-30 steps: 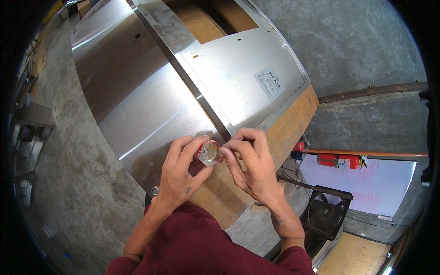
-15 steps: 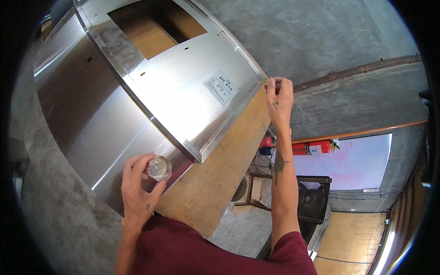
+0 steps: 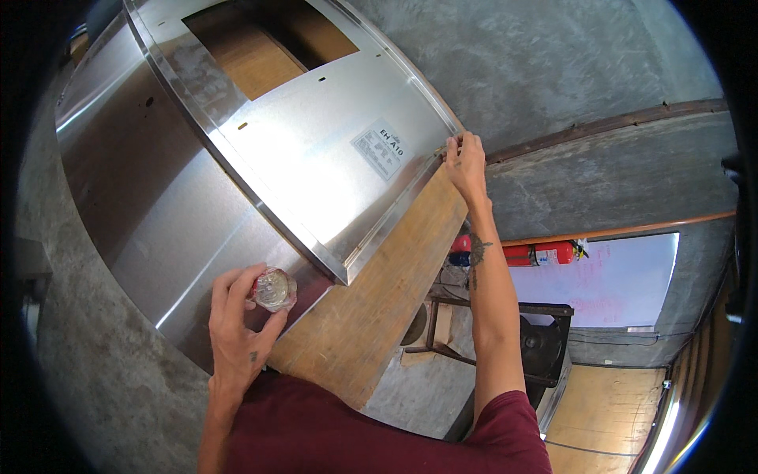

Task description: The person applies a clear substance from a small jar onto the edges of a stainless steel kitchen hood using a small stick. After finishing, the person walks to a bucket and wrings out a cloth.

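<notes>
Silvery container [image 3: 275, 291], between fingertips [image 3: 254, 271], left hand [image 3: 235, 328]

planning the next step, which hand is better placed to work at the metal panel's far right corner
Probably the right hand: it is at that corner, pinching a thin yellowish piece, while the left hand holds a round container by the near end.

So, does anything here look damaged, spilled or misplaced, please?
Nothing much stands out: no spill, and the silver sheet-metal casing shows no evident dent. Only the clear wrapping around the round, silver-topped container in the left hand seems crumpled, its edge uneven.
</notes>
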Tool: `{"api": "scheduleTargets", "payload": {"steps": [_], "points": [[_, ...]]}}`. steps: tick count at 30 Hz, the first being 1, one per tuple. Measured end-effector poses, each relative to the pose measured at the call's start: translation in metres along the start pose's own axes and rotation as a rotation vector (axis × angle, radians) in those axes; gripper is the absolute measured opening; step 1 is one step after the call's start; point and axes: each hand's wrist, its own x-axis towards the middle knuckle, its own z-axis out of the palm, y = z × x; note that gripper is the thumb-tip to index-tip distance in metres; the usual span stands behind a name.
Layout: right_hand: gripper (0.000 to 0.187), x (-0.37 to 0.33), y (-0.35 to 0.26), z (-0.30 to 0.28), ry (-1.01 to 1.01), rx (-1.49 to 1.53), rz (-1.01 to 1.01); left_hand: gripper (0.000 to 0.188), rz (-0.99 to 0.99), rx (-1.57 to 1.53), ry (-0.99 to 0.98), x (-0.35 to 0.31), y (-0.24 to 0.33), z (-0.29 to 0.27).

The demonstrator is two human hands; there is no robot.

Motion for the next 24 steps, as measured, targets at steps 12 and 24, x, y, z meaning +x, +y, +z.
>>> {"api": "scheduleTargets", "payload": {"steps": [12,24], "points": [[0.02,-0.0021,-0.0027,-0.002,-0.05,-0.005,0.052,0.07,0.016,0.0,-0.013,0.0023,-0.0005,0.0018],[0.02,-0.0032,0.0014,-0.0001,-0.051,-0.026,0.033,0.067,-0.027,0.017,-0.046,-0.0007,-0.0001,-0.0013]]}}
